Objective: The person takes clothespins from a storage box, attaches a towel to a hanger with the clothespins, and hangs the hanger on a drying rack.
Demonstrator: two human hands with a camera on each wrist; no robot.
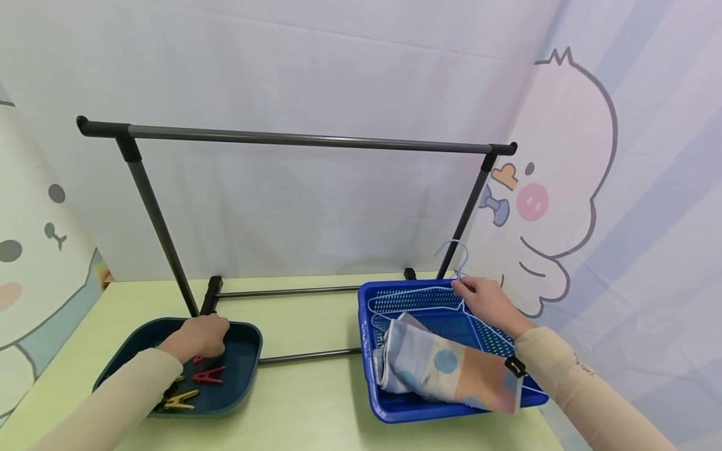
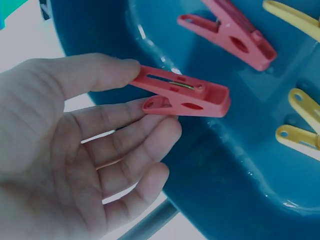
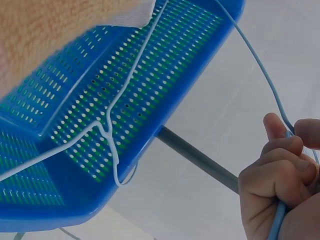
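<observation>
My left hand [image 1: 196,338] reaches into a dark teal tub; in the left wrist view its thumb and fingers pinch a red clothespin [image 2: 190,97] by the handle ends. Another red clothespin [image 1: 209,375] and yellow clothespins [image 1: 182,400] lie in the tub [image 1: 248,369]. At the blue basket's back edge, my right hand [image 1: 485,300] grips a light blue wire clothes hanger [image 1: 464,257] just below its hook. A second hanger [image 3: 107,125] lies in the basket. Folded cloth [image 1: 445,369] with colored patches and dots rests across the basket [image 1: 389,413].
A black metal rack stands behind both containers, its top bar [image 1: 310,140] spanning between two slanted posts [image 1: 160,225]. Its lower bar [image 1: 310,357] runs between tub and basket on the pale yellow table [image 1: 304,407]. A printed curtain [image 1: 316,207] hangs behind.
</observation>
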